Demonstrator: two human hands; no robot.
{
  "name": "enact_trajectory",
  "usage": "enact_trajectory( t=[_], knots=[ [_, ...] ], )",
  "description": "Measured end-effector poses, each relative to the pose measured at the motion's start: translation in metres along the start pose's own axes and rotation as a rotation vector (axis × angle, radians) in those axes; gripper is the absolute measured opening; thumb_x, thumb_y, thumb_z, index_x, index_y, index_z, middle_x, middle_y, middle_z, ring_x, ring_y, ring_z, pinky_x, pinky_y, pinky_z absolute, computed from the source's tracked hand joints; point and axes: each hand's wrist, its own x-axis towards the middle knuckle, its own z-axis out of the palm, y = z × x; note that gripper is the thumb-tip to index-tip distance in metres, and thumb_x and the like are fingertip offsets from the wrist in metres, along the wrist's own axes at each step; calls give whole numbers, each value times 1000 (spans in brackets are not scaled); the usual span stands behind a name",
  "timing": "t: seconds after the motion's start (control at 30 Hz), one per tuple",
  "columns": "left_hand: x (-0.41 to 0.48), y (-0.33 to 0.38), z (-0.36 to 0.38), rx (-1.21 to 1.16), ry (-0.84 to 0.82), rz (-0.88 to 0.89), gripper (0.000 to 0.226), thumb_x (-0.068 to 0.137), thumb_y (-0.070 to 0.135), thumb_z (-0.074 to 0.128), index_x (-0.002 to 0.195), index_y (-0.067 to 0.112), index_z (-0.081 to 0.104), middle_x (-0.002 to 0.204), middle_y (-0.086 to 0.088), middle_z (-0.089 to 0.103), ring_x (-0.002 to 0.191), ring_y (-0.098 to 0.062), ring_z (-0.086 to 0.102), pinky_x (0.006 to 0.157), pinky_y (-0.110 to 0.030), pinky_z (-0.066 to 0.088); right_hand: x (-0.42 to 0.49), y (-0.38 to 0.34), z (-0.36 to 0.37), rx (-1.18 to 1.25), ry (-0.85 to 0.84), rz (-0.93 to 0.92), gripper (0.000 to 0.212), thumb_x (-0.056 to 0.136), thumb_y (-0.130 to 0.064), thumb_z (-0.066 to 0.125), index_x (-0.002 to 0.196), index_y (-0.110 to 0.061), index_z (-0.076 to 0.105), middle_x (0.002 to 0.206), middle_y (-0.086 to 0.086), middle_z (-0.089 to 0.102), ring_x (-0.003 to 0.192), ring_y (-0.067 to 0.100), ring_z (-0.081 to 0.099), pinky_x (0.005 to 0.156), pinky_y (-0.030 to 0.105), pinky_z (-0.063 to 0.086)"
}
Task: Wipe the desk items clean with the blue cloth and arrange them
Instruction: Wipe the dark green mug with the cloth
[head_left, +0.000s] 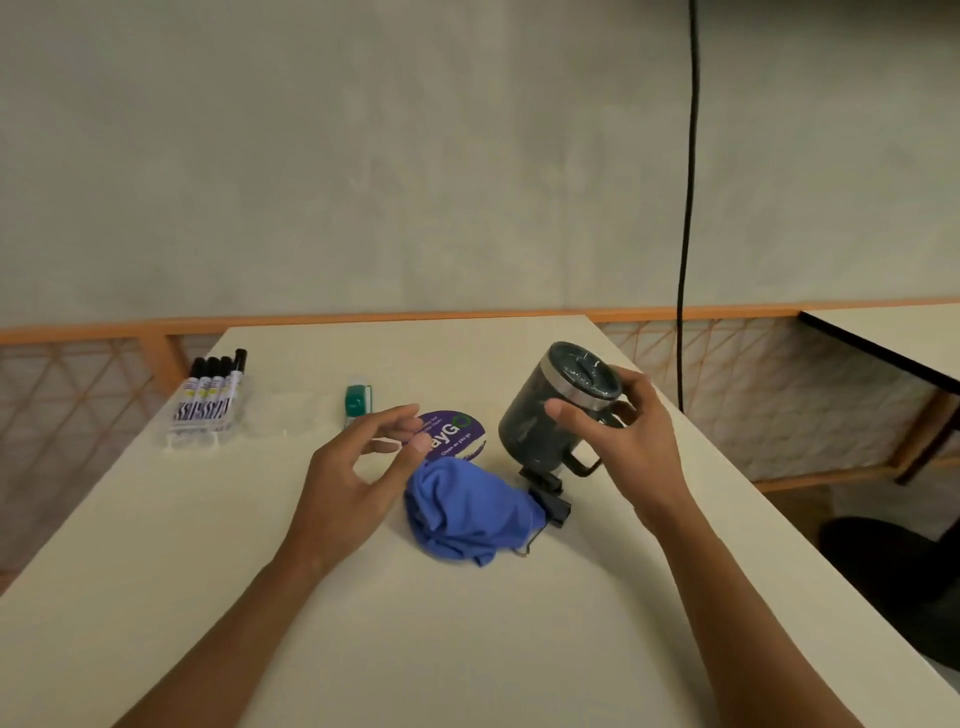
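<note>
the right hand (623, 431) grips a dark grey-green insulated mug (530, 415) with a steel band under its dark lid (584, 369), fingers curled round the upper body and thumb pressed on the near side. the mug is tilted, lid leaning up and to the right, its black handle toward the wrist; whether its base touches the cream desk (467, 649) cannot be told. the left hand (358, 467) hovers with relaxed, slightly bent fingers and holds nothing, its fingertips over the edge of a round purple pack with white lettering (457, 434) that lies flat on the desk. the crumpled blue cloth (467, 509) lies on the desk between the two hands, just in front of the purple pack, touched by neither hand. black binder clips (545, 493) sit at the cloth's right edge, just below the mug. farther back to the left lies a small green and white object (357, 400), and near the far left corner a clear case of black-capped markers (208, 400). a black cable (685, 208) hangs down the pale wall behind.
</note>
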Motion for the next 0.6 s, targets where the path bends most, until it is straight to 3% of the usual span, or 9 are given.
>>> enact_trajectory(
  t=[0.13, 0.23, 0.33, 0.43, 0.6],
  knots=[
    [2, 0, -13, -74, -12, -62, 44, 96, 42, 78, 137, 29, 71, 128, 10, 77, 119, -15, 72, 102, -24, 56, 7, -24, 45, 165, -256, 9, 68, 71, -43, 95, 131, -29, 67, 124, -11, 76, 114, 8, 73, 98, 35, 60],
    [4, -3, -23, -156, -71, -112, 56, 93, 50, 80, 142, 27, 66, 134, 7, 74, 125, -15, 70, 106, -30, 56, 9, -35, 78, 239, -402, 17, 65, 72, -38, 94, 131, -24, 71, 122, -6, 78, 114, 16, 74, 96, 40, 62],
    [5, -7, -32, -206, -113, -139, 63, 88, 50, 81, 144, 27, 63, 138, 3, 72, 128, -20, 69, 108, -40, 54, 4, -27, 102, 274, -418, 37, 59, 75, -39, 92, 130, -26, 73, 122, -3, 79, 114, 21, 75, 101, 49, 61],
    [7, -9, -37, -184, -151, -140, 63, 86, 45, 85, 143, 27, 63, 138, 2, 72, 128, -20, 68, 108, -37, 52, -1, -18, 108, 344, -394, 73, 58, 78, -40, 95, 130, -25, 73, 125, 3, 78, 117, 29, 74, 103, 58, 59],
    [5, -14, -36, -148, -224, -155, 63, 89, 46, 81, 145, 23, 62, 139, -2, 71, 132, -24, 66, 117, -48, 48, -4, -12, 94, 483, -345, 159, 69, 81, -35, 90, 141, -14, 63, 125, 8, 78, 113, 30, 77, 99, 53, 61]
  ],
)
